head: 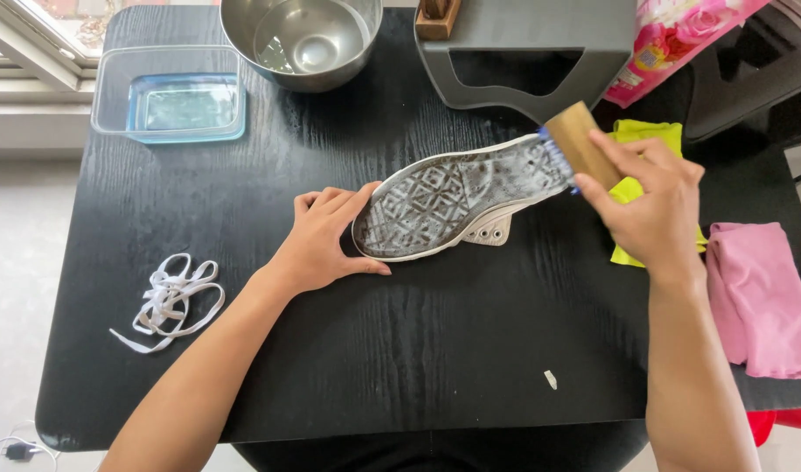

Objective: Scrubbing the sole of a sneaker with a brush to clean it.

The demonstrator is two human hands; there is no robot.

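Here, 2 containers stand at the far edge of the black wood-grain table [400,350]: a round stainless steel bowl [302,39] with a little water pooled in its shiny bottom, and left of it a clear rectangular plastic tub [169,94], blue-tinted at the base, also holding shallow water. Mid-table lies a white canvas sneaker [457,201] turned sole up, its grey rubber tread cut in a diamond pattern and wet with suds toward the heel. The left hand [326,240] lies flat and open against the toe end, fingers spread, pinning the shoe. The right hand [650,205] is clamped on a wooden scrub brush [577,144], whose blue bristles touch the heel. Under that hand sits a yellow-green cloth [632,188]; a soft pink towel [759,297] lies folded at the right edge. A tangle of flat white laces [169,301] rests near the left edge.
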